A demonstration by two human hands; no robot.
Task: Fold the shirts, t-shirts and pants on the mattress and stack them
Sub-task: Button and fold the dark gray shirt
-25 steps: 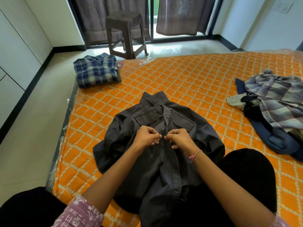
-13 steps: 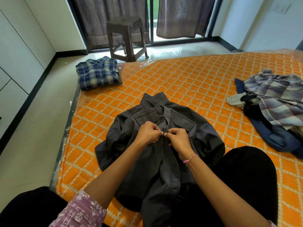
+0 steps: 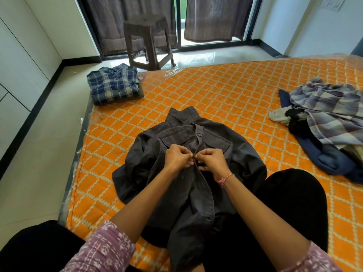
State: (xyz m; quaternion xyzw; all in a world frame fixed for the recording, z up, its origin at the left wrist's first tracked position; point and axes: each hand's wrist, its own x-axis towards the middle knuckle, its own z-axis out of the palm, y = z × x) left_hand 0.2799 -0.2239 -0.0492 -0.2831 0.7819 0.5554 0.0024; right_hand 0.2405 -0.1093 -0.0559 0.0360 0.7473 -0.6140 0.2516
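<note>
- The mattress (image 3: 225, 89) under you is orange with a pale diamond quilting and a clear plastic wrap showing along its left edge; it fills most of the view, and your dark-clad knees rest on its near part.
- Your dark grey shirt (image 3: 182, 185) lies front-up in the middle of the mattress, collar pointing away from you toward the window, its lower part draped over your lap (the sleeves are bunched out to either side).
- A loose heap of unfolded clothes (image 3: 326, 122) sits at the right side of the mattress, well apart from the grey shirt: a pale checked shirt on top, a navy garment beneath, something black and something off-white poking out at its left.
- A brown plastic stool (image 3: 149, 42) stands on the floor beyond the mattress, in front of the curtained glass door.
- A folded blue plaid shirt (image 3: 115, 83) rests on the far left corner of the mattress, near the stool.
- Your left hand (image 3: 176, 158) has its fingers curled, pinching the left edge of the grey shirt's placket below the chest pockets.
- Your right hand (image 3: 211, 159) has its fingers curled too, pinching the opposite edge; the two hands are almost touching (a pink thread band circles the right wrist).
</note>
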